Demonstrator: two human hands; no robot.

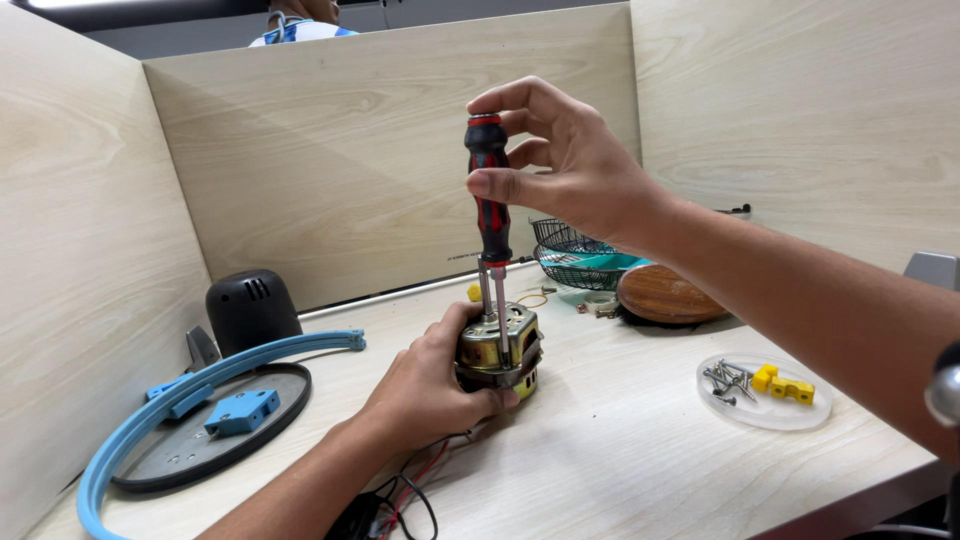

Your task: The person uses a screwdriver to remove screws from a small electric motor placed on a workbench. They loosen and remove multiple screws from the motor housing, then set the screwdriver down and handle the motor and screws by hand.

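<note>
My left hand (425,385) grips a small brass-coloured electric motor (502,347) that stands on the wooden desk (620,440), with red and black wires (410,490) trailing toward me. My right hand (565,160) holds the top of a red and black screwdriver (490,190) upright, fingertips pinching the handle. The screwdriver's shaft runs straight down into the top of the motor, next to the motor's own shaft.
A clear round dish (765,392) with several screws and yellow plastic pieces lies at right. A blue curved ring (170,410), dark round plate (190,450), blue block (240,410) and black motor cover (250,308) sit at left. Wire grille (570,250) and wooden disc (665,295) at back. Another person sits beyond the partition (350,150).
</note>
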